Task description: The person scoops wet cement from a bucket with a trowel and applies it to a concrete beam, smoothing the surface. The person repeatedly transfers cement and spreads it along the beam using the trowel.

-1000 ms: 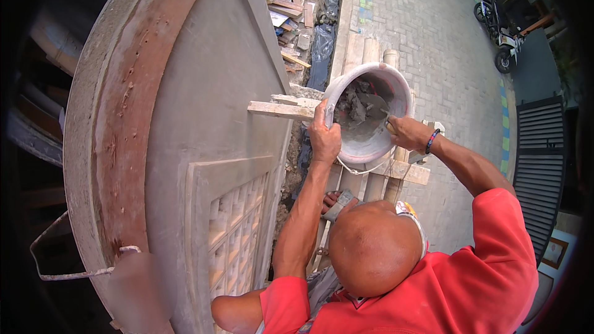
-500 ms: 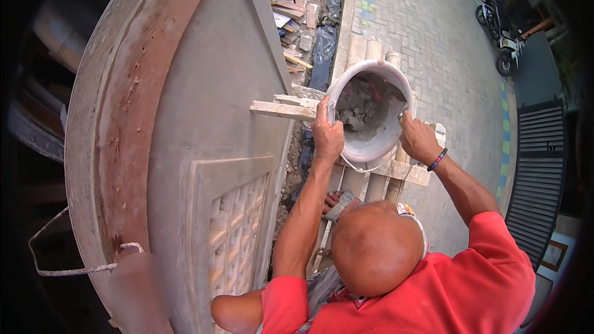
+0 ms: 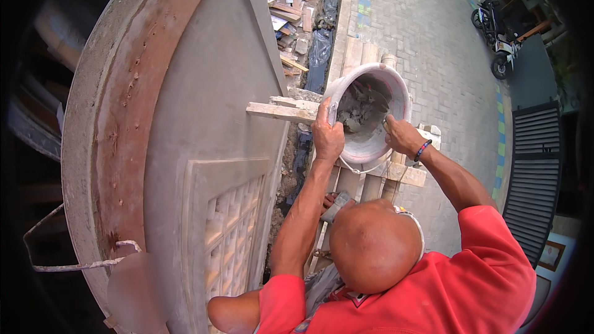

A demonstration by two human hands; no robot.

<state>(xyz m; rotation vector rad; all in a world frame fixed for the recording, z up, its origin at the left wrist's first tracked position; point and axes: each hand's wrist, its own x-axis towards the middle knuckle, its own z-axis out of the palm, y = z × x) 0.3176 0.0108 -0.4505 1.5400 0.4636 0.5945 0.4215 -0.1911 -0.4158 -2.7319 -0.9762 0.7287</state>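
Note:
A whitish round bucket (image 3: 403,89) stands tilted toward me, with lumpy grey wet mortar (image 3: 357,110) inside. My left hand (image 3: 327,136) is closed over the bucket's left rim, thumb on the outside. My right hand (image 3: 405,138), with a beaded bracelet at the wrist, reaches over the right rim, fingers closed round what looks like a trowel. The trowel's dark blade (image 3: 382,106) shows partly inside the bucket; its handle is mostly hidden by the fingers. The bucket's wire handle (image 3: 357,170) hangs down on the near side.
Bamboo poles and a wooden plank (image 3: 411,175) lie under the bucket. Wooden boards (image 3: 281,111) jut toward the grey plastered wall (image 3: 204,99) at left. Below is a latticed opening (image 3: 232,232). A ditch (image 3: 320,55), scrap wood (image 3: 288,12) and a parked motorcycle (image 3: 500,46) are farther off.
My right hand has moved left from the bucket's right rim, farther over its opening, and the trowel with it. My left hand keeps its hold on the rim. The view has shifted slightly.

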